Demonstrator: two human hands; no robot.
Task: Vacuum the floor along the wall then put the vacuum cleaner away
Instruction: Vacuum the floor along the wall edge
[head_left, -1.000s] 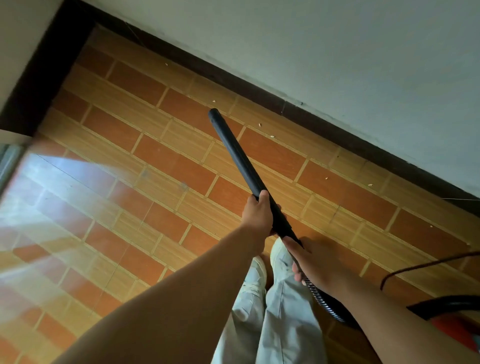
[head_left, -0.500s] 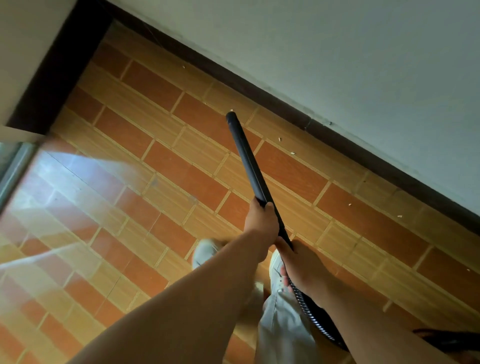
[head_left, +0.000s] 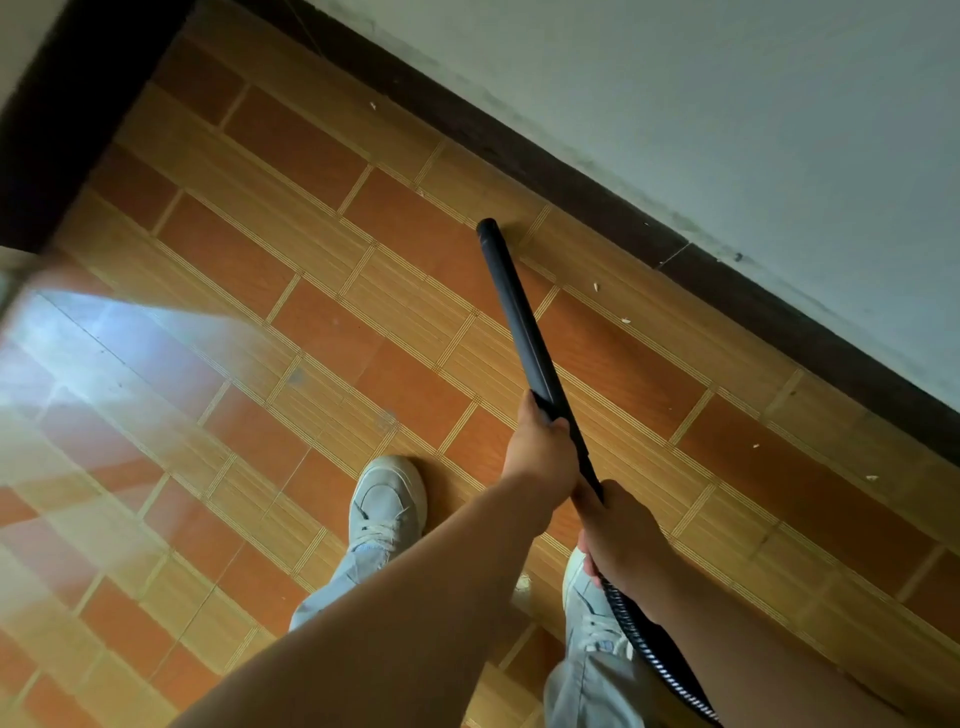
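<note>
The floor (head_left: 311, 156) is laid in a brick-like pattern of orange-red tiles and tan tiles scored with fine pale stripes. A bluish-white glare (head_left: 104, 338) washes out its near left part. Small white specks (head_left: 626, 320) dot the tiles on the right. The skirting board (head_left: 571, 176) is dark brown and the wall (head_left: 727, 104) pale grey-white. The vacuum tube (head_left: 519, 322) is plain black; its hose (head_left: 654, 654) is black with silvery ribs. The shoes (head_left: 387, 499) are off-white and the trousers (head_left: 587, 691) pale grey-blue.
</note>
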